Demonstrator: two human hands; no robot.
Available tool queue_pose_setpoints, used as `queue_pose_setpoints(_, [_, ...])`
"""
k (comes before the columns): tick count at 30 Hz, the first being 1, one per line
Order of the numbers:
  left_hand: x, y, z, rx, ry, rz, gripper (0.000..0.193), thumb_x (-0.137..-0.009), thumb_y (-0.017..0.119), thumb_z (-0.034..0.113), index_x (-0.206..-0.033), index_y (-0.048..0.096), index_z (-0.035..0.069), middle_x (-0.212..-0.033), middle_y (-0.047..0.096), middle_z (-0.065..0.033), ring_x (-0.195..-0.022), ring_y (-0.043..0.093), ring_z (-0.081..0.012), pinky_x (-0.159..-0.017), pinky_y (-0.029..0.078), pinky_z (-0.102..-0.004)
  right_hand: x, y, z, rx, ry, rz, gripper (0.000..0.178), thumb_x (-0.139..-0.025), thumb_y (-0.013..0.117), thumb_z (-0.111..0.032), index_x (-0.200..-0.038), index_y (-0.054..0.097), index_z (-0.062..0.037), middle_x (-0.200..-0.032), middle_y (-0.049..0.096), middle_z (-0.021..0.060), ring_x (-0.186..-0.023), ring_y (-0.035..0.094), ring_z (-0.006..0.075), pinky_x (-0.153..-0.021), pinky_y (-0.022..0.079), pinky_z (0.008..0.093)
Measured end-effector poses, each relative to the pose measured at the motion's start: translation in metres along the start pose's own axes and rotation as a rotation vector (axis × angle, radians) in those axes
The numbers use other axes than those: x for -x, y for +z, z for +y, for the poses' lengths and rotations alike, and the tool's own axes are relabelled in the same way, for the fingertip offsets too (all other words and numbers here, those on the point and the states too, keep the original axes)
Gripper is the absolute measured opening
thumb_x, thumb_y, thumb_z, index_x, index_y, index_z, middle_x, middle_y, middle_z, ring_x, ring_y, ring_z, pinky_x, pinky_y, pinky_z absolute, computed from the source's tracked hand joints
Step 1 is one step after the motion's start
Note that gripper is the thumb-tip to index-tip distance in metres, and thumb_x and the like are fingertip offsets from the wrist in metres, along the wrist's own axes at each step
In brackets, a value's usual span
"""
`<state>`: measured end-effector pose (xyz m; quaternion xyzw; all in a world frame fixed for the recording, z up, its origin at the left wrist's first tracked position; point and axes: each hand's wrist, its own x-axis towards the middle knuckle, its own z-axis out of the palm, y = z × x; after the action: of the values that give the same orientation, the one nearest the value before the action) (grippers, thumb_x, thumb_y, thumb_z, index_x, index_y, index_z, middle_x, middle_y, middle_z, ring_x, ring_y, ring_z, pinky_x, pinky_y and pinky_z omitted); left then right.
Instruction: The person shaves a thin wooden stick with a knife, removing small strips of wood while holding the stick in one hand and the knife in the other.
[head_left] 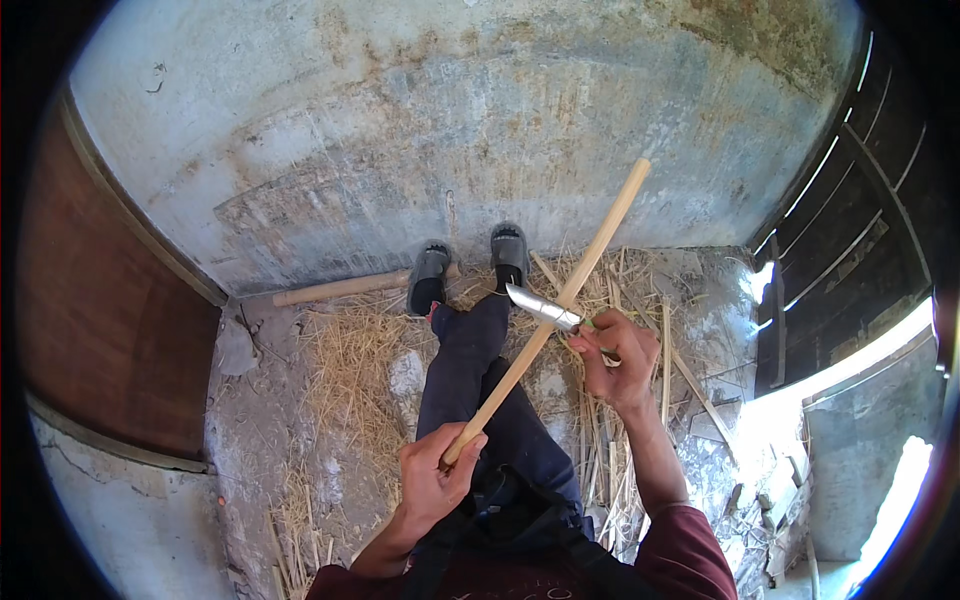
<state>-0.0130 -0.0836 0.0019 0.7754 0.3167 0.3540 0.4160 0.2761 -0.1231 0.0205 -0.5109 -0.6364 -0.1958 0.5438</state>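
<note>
A long, pale, peeled wooden stick [606,236] runs slantwise across my lap, its far end pointing up toward the wall. Around its near end my left hand [434,474] is closed. My right hand [617,358] grips a knife by its handle, which the fingers mostly hide. The shiny knife blade [540,307] points left and crosses the stick about midway along, lying over it. Whether the edge bites into the wood I cannot tell.
Wood shavings [350,365] and thin strips [667,370] litter the floor. A thicker pole [345,289] lies along the wall [480,130] beside my slippered feet [430,275]. A brown door panel [110,300] stands left, dark boards [840,230] right, with rubble [785,490] below them.
</note>
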Motion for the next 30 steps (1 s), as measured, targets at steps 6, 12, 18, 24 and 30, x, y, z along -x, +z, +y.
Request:
queue_pose_setpoints(6, [0.013,-0.004,-0.012,0.032,-0.051,0.039,0.014,-0.100,0.078,0.011,-0.101,0.075,-0.003,-0.066,0.058,0.0010,-0.057,0.045,-0.0019,-0.050,0.031,-0.0244,0.003,0.003,0.024,0.006,0.176,0.068,0.021,-0.087,0.087,-0.003,-0.086,0.066,-0.0013,-0.077,0.070,0.0132,-0.063,0.071,0.0238,-0.054,0.052,0.0324])
queue_pose_setpoints(12, [0.026,-0.009,-0.028,-0.062,-0.087,0.018,0.012,-0.100,0.078,0.008,-0.104,0.075,-0.002,-0.071,0.066,-0.0075,-0.054,0.055,-0.0086,-0.050,0.041,-0.0274,0.001,0.008,0.034,0.005,0.286,0.053,0.020,-0.088,0.086,-0.001,-0.084,0.066,-0.0007,-0.077,0.070,0.0130,-0.065,0.071,0.0240,-0.058,0.053,0.0338])
queue_pose_setpoints(18, [0.028,-0.012,-0.035,-0.040,-0.061,-0.014,0.012,-0.099,0.078,0.007,-0.106,0.075,-0.002,-0.073,0.067,-0.0078,-0.055,0.057,-0.0095,-0.051,0.043,-0.0280,0.003,0.010,0.021,0.025,0.108,-0.103,0.019,-0.086,0.086,-0.001,-0.086,0.066,-0.0019,-0.079,0.071,0.0123,-0.063,0.071,0.0233,-0.056,0.052,0.0321])
queue_pose_setpoints(24, [0.031,-0.012,-0.035,-0.006,-0.015,0.061,0.011,-0.097,0.078,0.008,-0.100,0.076,-0.003,-0.068,0.063,-0.0055,-0.055,0.053,-0.0088,-0.050,0.038,-0.0272,-0.017,-0.002,0.037,0.042,0.070,-0.064,0.018,-0.086,0.086,-0.001,-0.086,0.068,-0.0023,-0.077,0.072,0.0115,-0.062,0.072,0.0243,-0.054,0.051,0.0327])
queue_pose_setpoints(30, [0.035,-0.009,-0.039,-0.018,-0.068,0.083,0.012,-0.097,0.079,0.008,-0.100,0.077,-0.003,-0.069,0.064,-0.0071,-0.055,0.053,-0.0095,-0.051,0.039,-0.0293,-0.009,-0.003,0.091,0.109,0.219,-0.023,0.019,-0.089,0.085,-0.007,-0.084,0.068,-0.0028,-0.081,0.075,0.0131,-0.069,0.075,0.0284,-0.059,0.054,0.0352])
